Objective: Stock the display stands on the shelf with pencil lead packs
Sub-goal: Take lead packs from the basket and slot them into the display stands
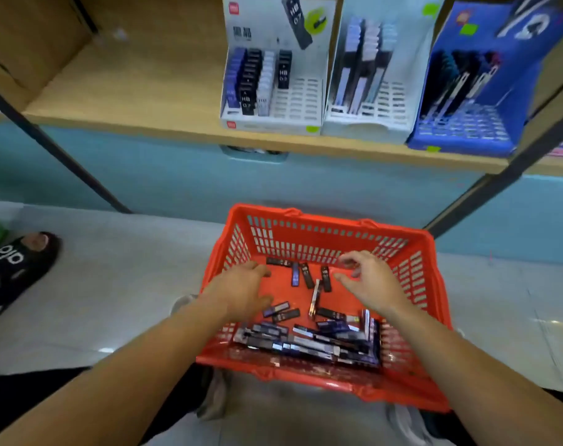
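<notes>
Reading "HB 0.7", shelved packs (246,98) sit upper centre; basket packs (306,275) lie between left grip (244,291) and right grip (370,281), both spread, empty.

I read "HB 0.7" on the black packs (246,99) in the left white display stand (270,125), and again on its header card (295,14). Black sandal (19,268): "alo". Remaining print illegible.
</notes>
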`<action>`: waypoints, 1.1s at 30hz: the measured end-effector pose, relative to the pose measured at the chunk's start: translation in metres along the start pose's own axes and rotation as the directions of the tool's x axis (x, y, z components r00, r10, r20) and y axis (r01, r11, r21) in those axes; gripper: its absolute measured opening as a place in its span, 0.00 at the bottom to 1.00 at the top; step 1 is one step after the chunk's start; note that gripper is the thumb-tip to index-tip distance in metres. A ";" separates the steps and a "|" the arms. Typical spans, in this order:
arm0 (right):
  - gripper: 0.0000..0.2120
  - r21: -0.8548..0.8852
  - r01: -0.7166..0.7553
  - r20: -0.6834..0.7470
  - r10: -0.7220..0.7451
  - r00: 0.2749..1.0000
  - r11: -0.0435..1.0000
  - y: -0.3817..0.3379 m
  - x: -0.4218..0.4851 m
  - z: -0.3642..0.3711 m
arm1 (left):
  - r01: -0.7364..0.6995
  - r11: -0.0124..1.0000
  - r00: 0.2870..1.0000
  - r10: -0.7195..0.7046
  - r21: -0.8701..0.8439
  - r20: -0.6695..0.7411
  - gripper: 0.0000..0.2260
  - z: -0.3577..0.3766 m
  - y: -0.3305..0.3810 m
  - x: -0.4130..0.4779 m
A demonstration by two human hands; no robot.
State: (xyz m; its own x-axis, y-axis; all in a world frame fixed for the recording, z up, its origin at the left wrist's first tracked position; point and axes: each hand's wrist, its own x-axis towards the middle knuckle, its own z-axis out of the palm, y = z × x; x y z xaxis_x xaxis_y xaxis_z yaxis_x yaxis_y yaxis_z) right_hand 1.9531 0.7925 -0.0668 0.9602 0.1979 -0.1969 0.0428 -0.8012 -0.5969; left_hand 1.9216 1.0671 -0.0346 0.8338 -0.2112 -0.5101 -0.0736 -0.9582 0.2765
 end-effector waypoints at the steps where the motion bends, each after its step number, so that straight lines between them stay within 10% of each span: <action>1: 0.15 -0.007 -0.024 0.046 0.024 0.999 1.000 0.014 -0.002 0.009 | 0.026 1.000 0.998 -0.025 -0.012 0.054 0.28 0.019 -0.002 0.004; 16: 0.46 -0.140 -0.444 0.157 0.463 0.872 0.885 0.097 0.058 0.149 | 0.205 0.967 0.977 -0.211 -0.148 -0.021 0.40 0.132 -0.034 0.161; 24: 0.29 -0.062 -0.383 -0.055 0.380 0.923 0.922 0.099 0.066 0.180 | 0.251 0.956 0.924 -0.284 -0.155 -0.256 0.22 0.161 -0.030 0.177; 33: 0.24 0.037 -0.422 -0.018 0.422 0.906 0.906 0.093 0.078 0.179 | 0.279 0.855 0.940 -0.337 -0.437 -0.059 0.27 0.171 -0.005 0.186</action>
State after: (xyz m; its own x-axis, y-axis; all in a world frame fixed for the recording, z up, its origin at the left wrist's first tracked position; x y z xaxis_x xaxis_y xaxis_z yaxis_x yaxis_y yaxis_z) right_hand 1.9825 0.8346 -0.2764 0.8933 -0.1694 -0.4163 -0.3763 -0.7883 -0.4868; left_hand 1.9833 0.9992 -0.2698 0.8404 0.1353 -0.5248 0.4089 -0.7939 0.4500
